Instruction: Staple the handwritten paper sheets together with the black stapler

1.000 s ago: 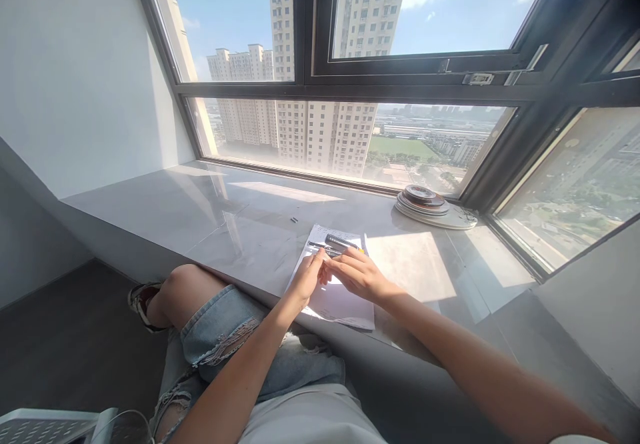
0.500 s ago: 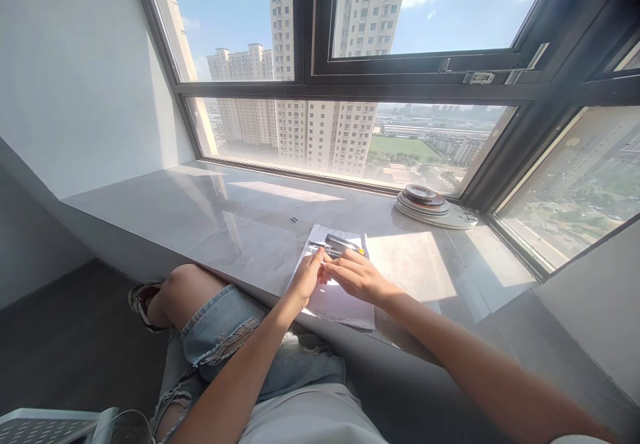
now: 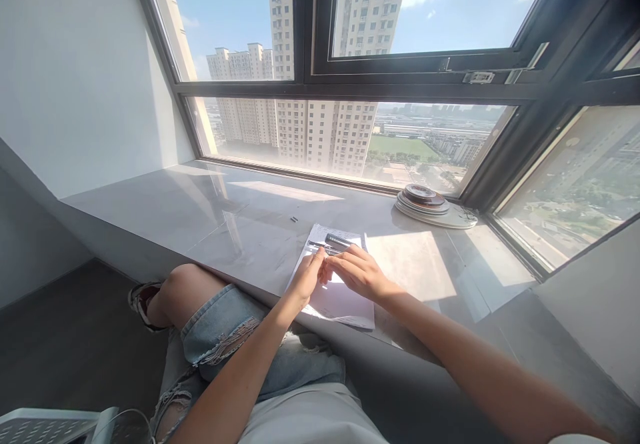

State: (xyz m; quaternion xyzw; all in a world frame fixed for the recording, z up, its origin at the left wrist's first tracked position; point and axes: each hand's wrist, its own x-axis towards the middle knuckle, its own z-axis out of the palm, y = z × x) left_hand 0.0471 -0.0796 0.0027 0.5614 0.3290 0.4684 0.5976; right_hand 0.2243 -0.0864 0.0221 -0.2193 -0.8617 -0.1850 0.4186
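A stack of white printed sheets (image 3: 345,304) lies on the grey stone window ledge (image 3: 200,217). My left hand (image 3: 306,277) and my right hand (image 3: 357,272) meet over the sheets, fingertips pinched together on something too small to make out. Just beyond the fingers a dark stapler-like tool (image 3: 337,241) rests on the top of the sheets, with a thin dark pen-like piece (image 3: 316,247) beside it.
A stack of round plates or discs (image 3: 430,205) sits at the ledge's back right by the window frame. A tiny dark bit (image 3: 294,219) lies on the ledge behind the sheets. My knees in torn jeans (image 3: 220,331) press against the ledge's front. A white chair edge (image 3: 50,424) shows bottom left.
My right hand has shifted slightly up and forward over the sheets, now covering the yellow tip of the tool. The left hand has barely moved.
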